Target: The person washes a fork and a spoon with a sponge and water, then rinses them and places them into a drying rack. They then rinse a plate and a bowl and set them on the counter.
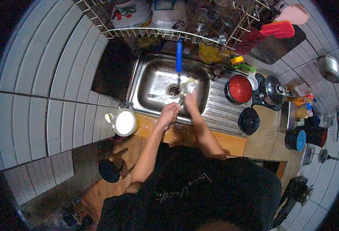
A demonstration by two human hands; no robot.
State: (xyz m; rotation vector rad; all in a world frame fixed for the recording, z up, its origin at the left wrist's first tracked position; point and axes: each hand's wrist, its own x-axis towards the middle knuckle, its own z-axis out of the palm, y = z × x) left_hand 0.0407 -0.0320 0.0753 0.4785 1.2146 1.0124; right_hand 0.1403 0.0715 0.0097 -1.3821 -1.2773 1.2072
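Over the front of the steel sink (141, 86), my left hand (170, 114) is closed in a fist. Whatever it may grip is hidden by the fingers. My right hand (191, 101) is just to the right, its fingers closed round a pale yellow-white, crumpled thing (190, 85), blurred and perhaps a sponge. A fork (156, 96) lies on the sink floor left of the drain (173, 90). From the back, a blue tap hose (179, 57) hangs over the basin.
A red bowl (240, 89), a black dish (249, 121) and a lidded pan (275, 89) stand to the right. A white-topped container (125, 122) is at the front left. The wire rack (146, 31) with dishes overhangs the back.
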